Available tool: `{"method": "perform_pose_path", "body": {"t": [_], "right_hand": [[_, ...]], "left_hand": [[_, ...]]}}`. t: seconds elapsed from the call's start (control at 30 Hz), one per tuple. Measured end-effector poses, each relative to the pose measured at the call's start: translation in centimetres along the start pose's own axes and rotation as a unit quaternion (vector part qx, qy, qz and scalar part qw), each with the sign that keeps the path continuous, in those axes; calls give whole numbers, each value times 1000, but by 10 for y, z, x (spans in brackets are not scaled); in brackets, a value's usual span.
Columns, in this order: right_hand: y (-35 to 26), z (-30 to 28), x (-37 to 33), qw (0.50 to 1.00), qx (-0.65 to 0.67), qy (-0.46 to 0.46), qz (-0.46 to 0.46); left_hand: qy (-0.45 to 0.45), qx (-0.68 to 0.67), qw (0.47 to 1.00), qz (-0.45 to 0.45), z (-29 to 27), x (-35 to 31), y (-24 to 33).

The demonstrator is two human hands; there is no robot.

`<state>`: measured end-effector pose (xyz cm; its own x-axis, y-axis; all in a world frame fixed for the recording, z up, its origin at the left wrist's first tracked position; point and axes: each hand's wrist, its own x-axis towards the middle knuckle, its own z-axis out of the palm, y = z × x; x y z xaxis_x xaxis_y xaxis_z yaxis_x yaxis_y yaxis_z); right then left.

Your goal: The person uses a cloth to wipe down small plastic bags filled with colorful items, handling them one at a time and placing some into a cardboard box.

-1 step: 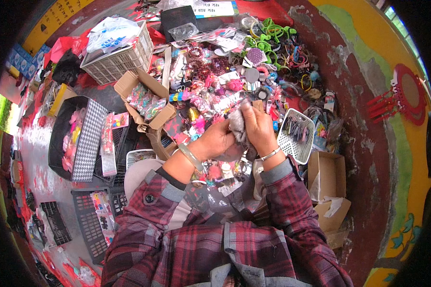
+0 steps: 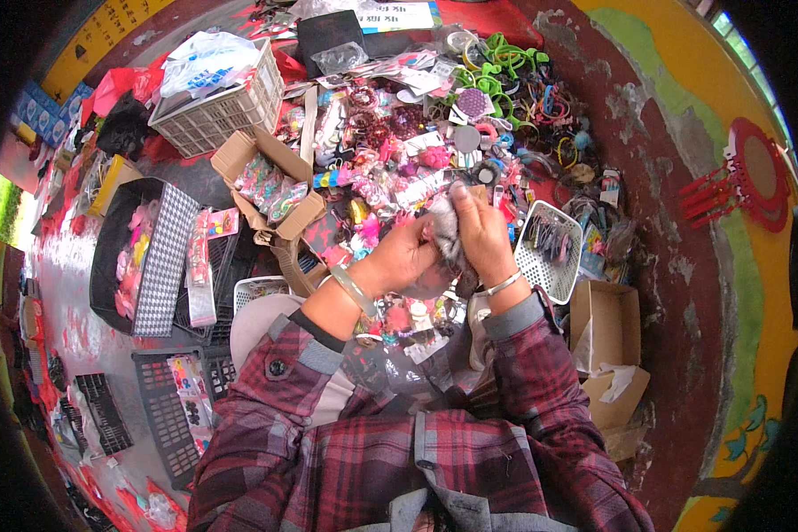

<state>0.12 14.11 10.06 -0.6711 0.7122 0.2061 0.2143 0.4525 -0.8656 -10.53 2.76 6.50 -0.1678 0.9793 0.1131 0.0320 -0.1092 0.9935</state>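
Note:
Between my two hands is a small grey furry piece (image 2: 447, 234), its exact kind unclear. My left hand (image 2: 395, 260) is closed, its fingertips pinching the fur's left side. Wrapped about the right side is my right hand (image 2: 488, 241), closed, with the thumb laid along the top. A dark fluffy bit (image 2: 465, 284) shows just under the right palm; whether it belongs to the grey piece I cannot tell. Below the hands lies a clear bag (image 2: 374, 368) near small hair ornaments (image 2: 399, 317). Beyond them spreads a heap of colourful hair accessories (image 2: 395, 168).
To the right stand a white perforated basket (image 2: 548, 288) and an opened cardboard box (image 2: 605, 310). On the left are a carton of packets (image 2: 297, 222), a black-and-white checked bin (image 2: 173, 266), dark plastic crates (image 2: 160, 399) and a large beige crate (image 2: 230, 115). Green headbands (image 2: 505, 58) lie far back.
Both hands and the grey furry piece have shifted very slightly to the right. The surrounding goods look the same.

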Motion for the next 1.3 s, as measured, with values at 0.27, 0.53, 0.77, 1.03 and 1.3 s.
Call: {"method": "perform_pose_path", "body": {"t": [0.27, 0.53, 0.77, 1.03, 1.3], "right_hand": [[18, 30, -17, 933, 336, -45, 123], [-4, 37, -26, 985, 143, -94, 30], [-18, 53, -26, 799, 546, 70, 242], [5, 38, -5, 784, 566, 94, 236], [-7, 66, -52, 932, 310, -116, 146]], "left_hand": [[275, -285, 918, -20, -3, 10, 35], [336, -400, 853, -10, -31, 9, 11], [362, -500, 785, -48, 15, 13, 4], [264, -548, 793, 27, 12, 16, -4], [323, -593, 734, 72, -53, 21, 6]]}}
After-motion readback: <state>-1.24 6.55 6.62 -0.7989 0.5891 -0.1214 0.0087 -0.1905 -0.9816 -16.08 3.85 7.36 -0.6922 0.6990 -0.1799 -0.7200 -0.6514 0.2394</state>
